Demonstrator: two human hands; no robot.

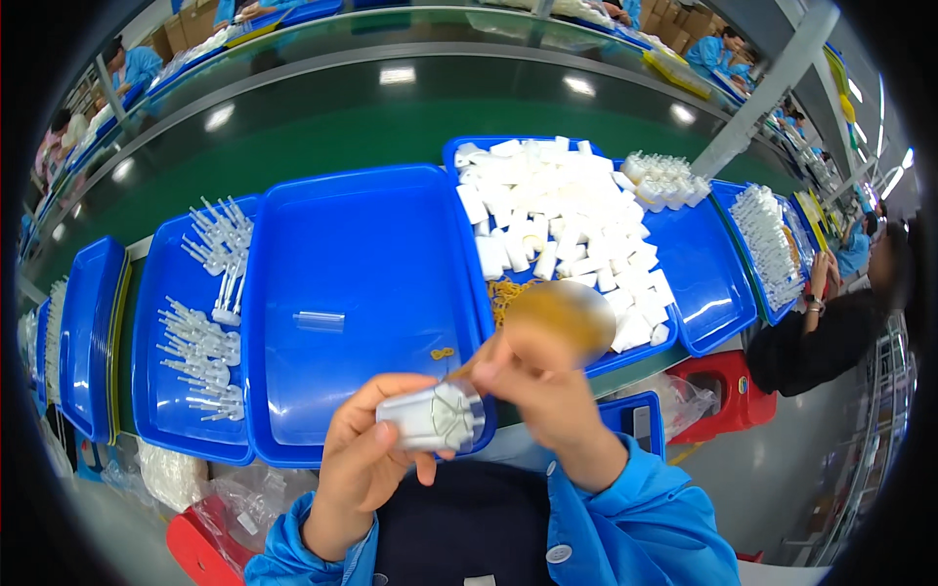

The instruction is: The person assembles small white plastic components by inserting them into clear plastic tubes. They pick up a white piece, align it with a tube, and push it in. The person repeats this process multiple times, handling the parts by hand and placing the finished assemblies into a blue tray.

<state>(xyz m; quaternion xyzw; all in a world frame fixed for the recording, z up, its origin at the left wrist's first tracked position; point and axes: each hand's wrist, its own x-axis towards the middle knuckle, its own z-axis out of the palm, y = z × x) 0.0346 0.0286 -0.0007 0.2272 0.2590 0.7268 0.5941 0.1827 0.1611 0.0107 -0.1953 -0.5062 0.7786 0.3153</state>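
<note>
My left hand (376, 444) is wrapped round a bundle of white pieces in a clear plastic sleeve (430, 418), tilted so that one end faces right. The white pieces meet in a star-like pattern at that end. My right hand (537, 381) is beside the bundle's upper edge, its thumb and forefinger pinched on a thin yellow-brown band (461, 371). Over its other fingers lies a round yellow-brown blur (567, 317), smeared by motion; I cannot tell what it is. Behind this hand, yellow rubber bands (508, 295) lie in a tray corner.
A blue tray (362, 234) ahead holds a clear plastic piece (319, 320) and a few yellow bands (443, 354). White cylinders (557, 215) fill the tray to its right. White stemmed parts (200, 342) lie in the left tray. A co-worker (821, 327) sits at the right, by a red stool (718, 396).
</note>
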